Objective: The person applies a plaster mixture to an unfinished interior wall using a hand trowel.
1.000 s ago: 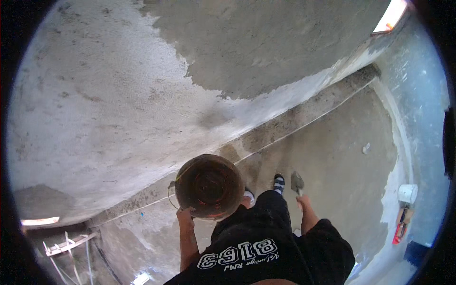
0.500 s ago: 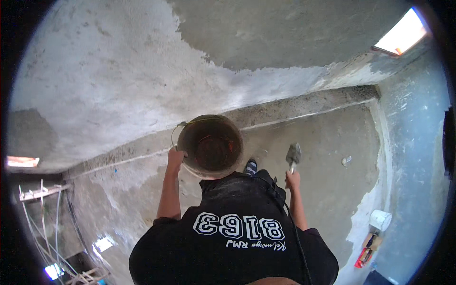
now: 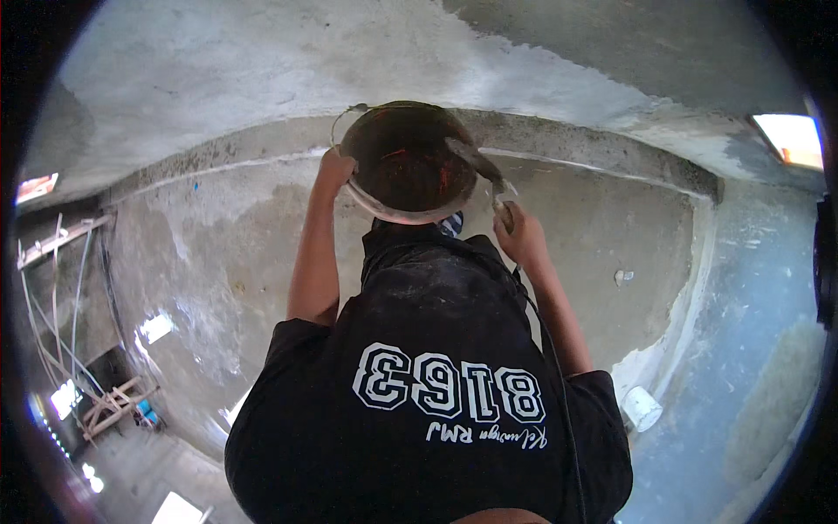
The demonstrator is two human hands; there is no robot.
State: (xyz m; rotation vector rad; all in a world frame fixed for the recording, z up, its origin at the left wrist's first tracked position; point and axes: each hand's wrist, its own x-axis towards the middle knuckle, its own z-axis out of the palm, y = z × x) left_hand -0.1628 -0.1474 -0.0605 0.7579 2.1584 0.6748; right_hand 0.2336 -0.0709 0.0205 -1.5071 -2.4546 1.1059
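A dark, stained bucket (image 3: 406, 188) with a wire handle is held out in front of my body, its mouth facing up toward me. My left hand (image 3: 334, 170) is closed on the left side of its rim. Reddish streaks show on its dark inside. In my right hand (image 3: 520, 234) is a trowel (image 3: 474, 157), gripped by its handle, with the blade reaching over the bucket's right rim into the mouth. Whether the blade touches the bucket's inside I cannot tell.
Ahead rises a wall (image 3: 305, 61) with patches of darker grey plaster, and a ledge (image 3: 594, 153) runs along its foot. A white container (image 3: 642, 409) stands on the right. Wooden poles (image 3: 65, 240) and a wooden frame (image 3: 113, 406) are at the left.
The trowel has swung from beside my right leg up and left to the bucket's mouth. The bucket has moved farther out from my body, still in my left hand.
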